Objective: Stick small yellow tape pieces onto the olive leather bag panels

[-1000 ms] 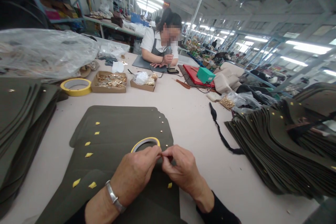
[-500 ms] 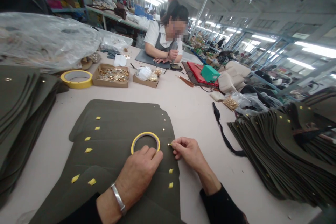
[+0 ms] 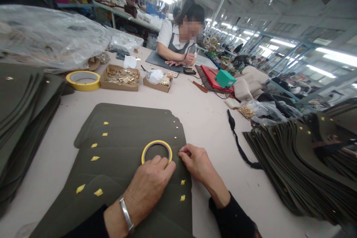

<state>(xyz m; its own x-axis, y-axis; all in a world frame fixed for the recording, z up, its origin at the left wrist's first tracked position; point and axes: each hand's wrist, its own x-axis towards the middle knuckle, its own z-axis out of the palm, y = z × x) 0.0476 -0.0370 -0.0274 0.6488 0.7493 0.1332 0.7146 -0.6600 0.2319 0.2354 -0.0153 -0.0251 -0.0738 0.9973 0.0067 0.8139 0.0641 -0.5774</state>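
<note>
While the left hand [image 3: 150,178] held the roll [image 3: 157,142], the right hand [image 3: 196,161] met the sheet [image 3: 131,130] at its edge

Where the right thumb and forefinger came tip to tip, just right of the frame's centre, they touched the sheet beside its right edge; whether a scrap sat between them could not be told. The left fingers were clamped on the lower right of the roll's rim; the roll was over the sheet, left of the right fingertips and apart from them. Of the two hands, the right was nearer to the three studs [image 3: 176,127], a rough row up the frame from its fingertips; two yellow tabs [image 3: 183,182] sat below them. The sheet's long axis ran from the upper middle of the frame toward the lower left, with six more tabs on its left part. Farther out, a stack [image 3: 292,167] stood at the right of the frame, and a co-worker [image 3: 169,41] leaned on the table [image 3: 212,134] at upper centre.
</note>
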